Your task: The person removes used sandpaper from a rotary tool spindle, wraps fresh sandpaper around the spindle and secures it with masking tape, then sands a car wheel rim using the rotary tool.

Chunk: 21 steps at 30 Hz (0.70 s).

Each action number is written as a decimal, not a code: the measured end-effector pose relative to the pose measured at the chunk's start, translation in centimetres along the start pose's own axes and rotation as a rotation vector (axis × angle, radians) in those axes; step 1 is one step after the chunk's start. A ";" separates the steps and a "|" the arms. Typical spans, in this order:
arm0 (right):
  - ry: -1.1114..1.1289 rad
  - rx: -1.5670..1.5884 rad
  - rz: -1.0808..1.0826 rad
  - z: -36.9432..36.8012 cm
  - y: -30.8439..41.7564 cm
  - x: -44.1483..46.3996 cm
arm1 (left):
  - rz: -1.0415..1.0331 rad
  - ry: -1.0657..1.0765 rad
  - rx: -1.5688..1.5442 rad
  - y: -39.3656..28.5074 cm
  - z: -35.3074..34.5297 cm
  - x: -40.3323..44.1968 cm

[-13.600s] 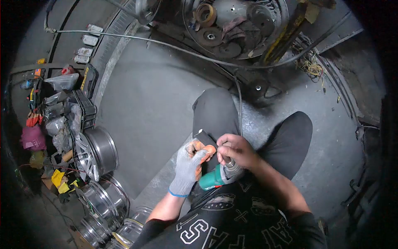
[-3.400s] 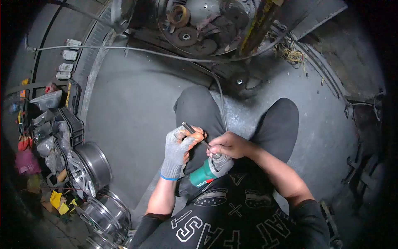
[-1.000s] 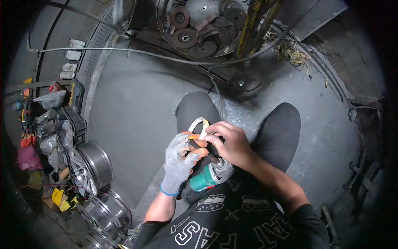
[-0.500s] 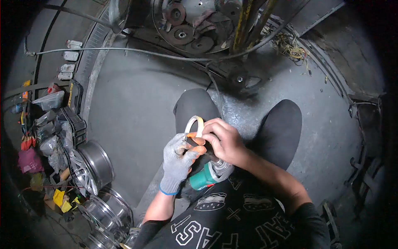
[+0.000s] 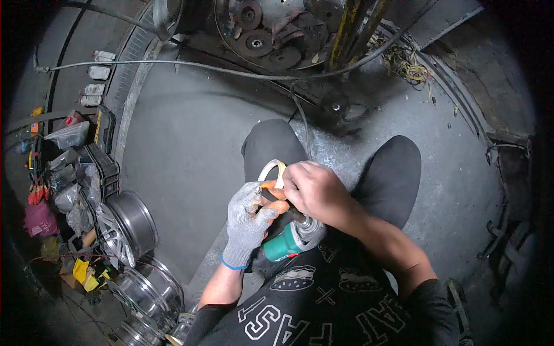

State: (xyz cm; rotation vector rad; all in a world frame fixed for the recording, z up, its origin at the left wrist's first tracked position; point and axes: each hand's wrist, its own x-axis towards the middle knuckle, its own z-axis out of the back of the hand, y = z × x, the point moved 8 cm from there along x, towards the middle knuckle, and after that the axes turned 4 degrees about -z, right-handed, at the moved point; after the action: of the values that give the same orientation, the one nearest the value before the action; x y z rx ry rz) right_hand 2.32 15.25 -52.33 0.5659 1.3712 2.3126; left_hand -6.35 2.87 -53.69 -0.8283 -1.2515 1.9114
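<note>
My left hand [image 5: 245, 216], in a grey knit glove with orange fingertips, is closed around a small dark piece that its fingers mostly hide. Pressed up against those fingertips, my bare right hand [image 5: 316, 190] has its fingers pinched at a pale roll of masking tape [image 5: 269, 168]. The roll's ring stands up beyond both hands, over my left thigh. Below the hands, a green power tool [image 5: 281, 247] with a metal head [image 5: 310, 229] lies in my lap.
Alloy wheel rims [image 5: 135, 222] stand on the left, near bagged parts and a black crate [image 5: 104, 170]. A hose [image 5: 231, 74] crosses ahead of me. Beyond it, worn discs [image 5: 258, 43] lie in a round tray. Tangled cords [image 5: 412, 69] lie at the far right.
My right hand has turned over and moved slightly right, its knuckles now covering more of the tape roll. My left hand stays nearly in place, with the dark piece less visible.
</note>
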 end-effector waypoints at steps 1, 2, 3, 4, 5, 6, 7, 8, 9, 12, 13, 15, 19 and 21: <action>0.027 -0.027 0.012 -0.2 0.0 0.3 | 0.034 -0.001 0.017 0.2 0.1 -0.1; 0.055 -0.055 0.023 -0.4 0.0 0.4 | 0.036 0.001 0.018 0.0 0.2 -0.1; 0.055 -0.054 0.021 -0.4 -0.3 0.5 | 0.087 0.011 -0.013 0.1 0.2 -0.1; 0.082 -0.013 0.032 -0.7 -0.5 0.5 | 0.139 0.021 -0.044 0.3 0.1 -0.1; 0.109 0.029 0.044 -0.9 -0.5 0.3 | 0.140 0.022 -0.043 0.3 0.2 -0.2; 0.109 0.031 0.043 -1.0 -0.4 0.1 | 0.139 0.031 -0.033 0.3 0.2 -0.2; 0.109 0.105 0.028 -1.0 -0.3 -0.2 | 0.137 0.039 -0.023 0.3 0.2 -0.1; 0.109 0.180 0.013 -1.0 -0.3 -0.5 | 0.141 0.038 -0.021 0.1 0.1 -0.1; 0.110 0.183 0.011 -1.0 -0.3 -0.6 | 0.144 0.014 -0.028 -0.2 0.0 0.1; 0.132 0.234 -0.116 -1.3 -1.3 -1.5 | 0.148 -0.023 -0.071 0.2 0.2 0.1; 0.069 0.326 -0.280 -1.1 -2.4 -2.4 | 0.146 -0.036 -0.112 0.3 0.2 0.0; 0.003 0.418 -0.449 -1.2 -3.8 -3.9 | 0.233 -0.058 -0.211 0.8 0.0 -0.1; 0.143 0.461 -0.285 -2.7 -2.5 -4.9 | 0.174 -0.010 -0.189 0.4 0.0 0.3; 0.321 0.628 -0.483 -4.7 -3.3 -5.8 | 0.230 0.023 -0.185 0.7 -0.1 0.0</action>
State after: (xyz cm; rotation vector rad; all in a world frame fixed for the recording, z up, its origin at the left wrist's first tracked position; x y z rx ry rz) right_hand 5.13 10.27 -58.11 0.0012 2.1265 1.6137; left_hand -6.44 2.71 -54.41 -1.1304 -1.3845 1.9772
